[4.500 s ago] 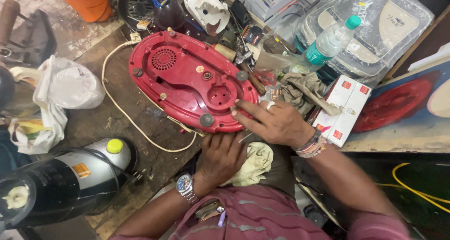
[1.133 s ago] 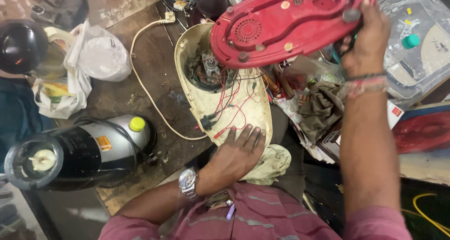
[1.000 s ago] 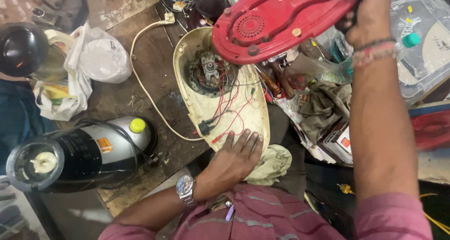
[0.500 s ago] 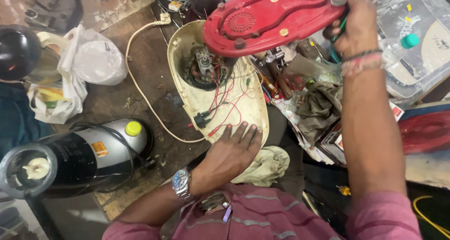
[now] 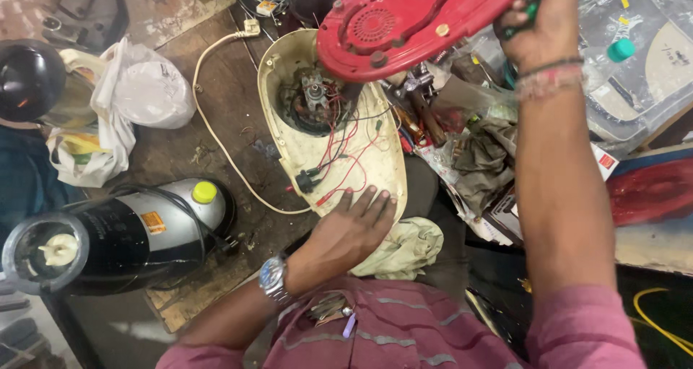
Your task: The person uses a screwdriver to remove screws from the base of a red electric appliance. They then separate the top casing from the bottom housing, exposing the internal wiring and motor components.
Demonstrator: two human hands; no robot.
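The right hand (image 5: 545,26) is gripping the red cover (image 5: 415,19), lifting it clear above the shell (image 5: 375,167). The left hand (image 5: 354,225) is lying flat, open, on the shell's near end. Motor (image 5: 312,102) and wires are exposed, seemingly untouched.

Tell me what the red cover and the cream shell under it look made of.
Red cover: looks like moulded plastic with a slight gloss, given its vent grille and round bosses. Cream shell: probably plastic too, matt and yellowed, a thin moulded wall around the motor.
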